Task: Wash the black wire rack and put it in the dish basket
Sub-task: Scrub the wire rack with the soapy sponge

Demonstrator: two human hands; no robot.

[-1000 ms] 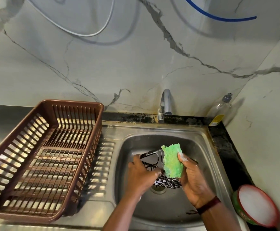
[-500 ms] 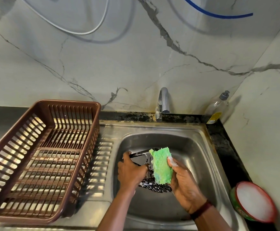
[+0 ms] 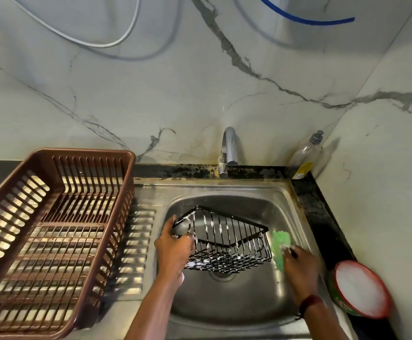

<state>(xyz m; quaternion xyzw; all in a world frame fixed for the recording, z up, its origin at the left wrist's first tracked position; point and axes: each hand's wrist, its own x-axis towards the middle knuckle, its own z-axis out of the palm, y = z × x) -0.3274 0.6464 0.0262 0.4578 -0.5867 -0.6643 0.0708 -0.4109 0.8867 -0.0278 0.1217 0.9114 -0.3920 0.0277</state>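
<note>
Black wire rack [image 3: 227, 241] is held tilted over the sink [image 3: 224, 315] basin, above the drain [image 3: 221, 276]. It does not appear to rest on the bottom. Suds streak the upright wires and the mesh floor.

Left hand [image 3: 175, 249]: fingers curled round the rack's left corner, beside a grey round pad [image 3: 181, 228] fixed there.

Right hand [image 3: 301, 268]: pinches a green sponge [image 3: 281, 249] at the rack's right end. Cannot tell whether the sponge touches the wire or sits just beside it.

Faucet [image 3: 229, 148] is at the far rim, with no water seen running. Brown dish basket [image 3: 82, 153] stands on the drainboard left of the sink.

Likely troubles, as judged from here:
- **Slip.** One hand carries the whole rack by a lathered corner. A sponge push at the opposite end would lever against that hold, and the rack could twist out and drop into the basin.
- **Snag.** The sponge may catch on the mesh crossings or wire ends and tear, or a fingertip may slide between the wires.
- **Poor rinse.** The mesh floor holds lather. A short pass under the tap would leave soap on it, and it would go into the basket that way.
- **Transfer.** Moving left, a low rack corner could hook the basket's right wall.
- **Knock.** The right forearm is near a red-rimmed tub [image 3: 362, 290] on the near-right counter, and a wide scrubbing stroke might bump it. The soap bottle [image 3: 306, 153] in the far right corner is well apart.
</note>
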